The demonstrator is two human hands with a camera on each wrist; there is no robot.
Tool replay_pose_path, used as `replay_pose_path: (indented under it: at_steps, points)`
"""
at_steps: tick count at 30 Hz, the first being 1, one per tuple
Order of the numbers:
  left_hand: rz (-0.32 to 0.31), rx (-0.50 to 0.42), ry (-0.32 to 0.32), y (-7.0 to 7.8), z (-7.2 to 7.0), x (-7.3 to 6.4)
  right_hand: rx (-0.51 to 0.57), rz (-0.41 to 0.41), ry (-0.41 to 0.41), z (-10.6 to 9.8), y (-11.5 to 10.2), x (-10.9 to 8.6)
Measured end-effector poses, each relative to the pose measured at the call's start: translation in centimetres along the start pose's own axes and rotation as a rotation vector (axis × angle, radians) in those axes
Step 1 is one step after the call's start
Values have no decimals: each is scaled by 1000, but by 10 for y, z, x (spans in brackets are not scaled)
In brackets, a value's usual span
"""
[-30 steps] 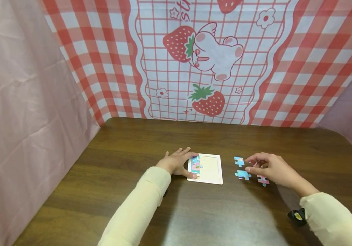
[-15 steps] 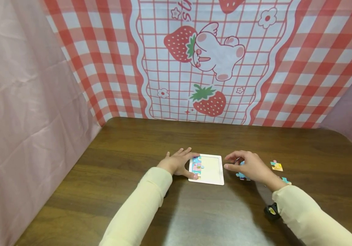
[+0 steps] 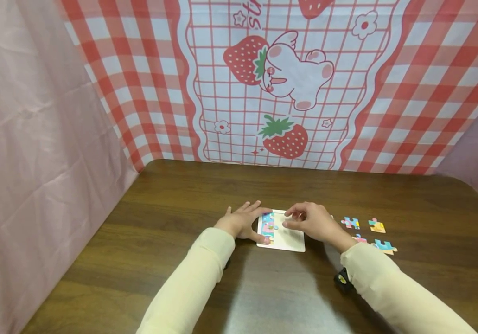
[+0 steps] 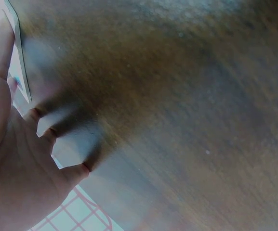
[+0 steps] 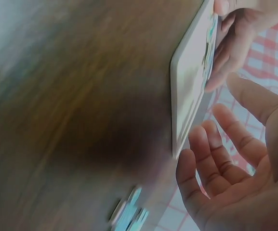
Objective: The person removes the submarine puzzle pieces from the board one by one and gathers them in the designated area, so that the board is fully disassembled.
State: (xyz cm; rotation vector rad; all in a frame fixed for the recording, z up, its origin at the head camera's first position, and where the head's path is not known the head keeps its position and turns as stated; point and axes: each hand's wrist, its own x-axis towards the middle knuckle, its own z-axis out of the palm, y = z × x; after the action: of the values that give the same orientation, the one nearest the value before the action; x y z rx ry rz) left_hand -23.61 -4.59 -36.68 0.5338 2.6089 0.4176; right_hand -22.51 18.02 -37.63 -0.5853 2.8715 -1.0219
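Note:
A white square puzzle tray [image 3: 290, 249] lies mid-table, with joined jigsaw pieces [image 3: 268, 225] in a strip along its left side. My left hand [image 3: 243, 222] rests at that side, fingers spread, thumb and index finger over the strip's two ends. In the left wrist view the left hand's palm [image 4: 18, 173] shows beside the tray's edge. My right hand [image 3: 311, 222] is over the tray's right part, thumb and index finger apart, no piece visible between them. The right wrist view shows the right hand's fingers [image 5: 204, 159] loosely bent close to the tray's corner.
Loose jigsaw pieces lie right of the tray: a pink-and-blue piece [image 3: 350, 223], a yellow piece [image 3: 377, 226], a blue piece [image 3: 385, 246] and a pink piece partly behind the right sleeve [image 3: 372, 264]. A blue jigsaw piece [image 5: 127, 211] shows in the right wrist view. A checked cloth [image 3: 172, 106] hangs behind the table.
My right hand has moved left from the loose pieces to over the tray, uncovering pieces on the right and covering the blue ones. The left hand has stayed in place.

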Motion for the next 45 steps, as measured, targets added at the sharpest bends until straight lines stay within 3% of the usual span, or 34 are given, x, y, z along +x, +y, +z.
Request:
replay_pose_path:
  at_steps: [7, 20, 28, 37, 45]
  points:
    - [5, 10, 5, -1, 1, 0, -35, 7, -9, 13, -10, 10]
    - [1, 2, -4, -2, 3, 0, -229, 74, -19, 25, -22, 20]
    - [-19, 7, 2, -9, 9, 13, -226, 83, -67, 24, -25, 26]
    - [-16, 6, 13, -3, 5, 6, -217, 77, -98, 22, -29, 30]
    - [-10, -12, 19, -1, 1, 0, -244, 171, -65, 20, -28, 25]
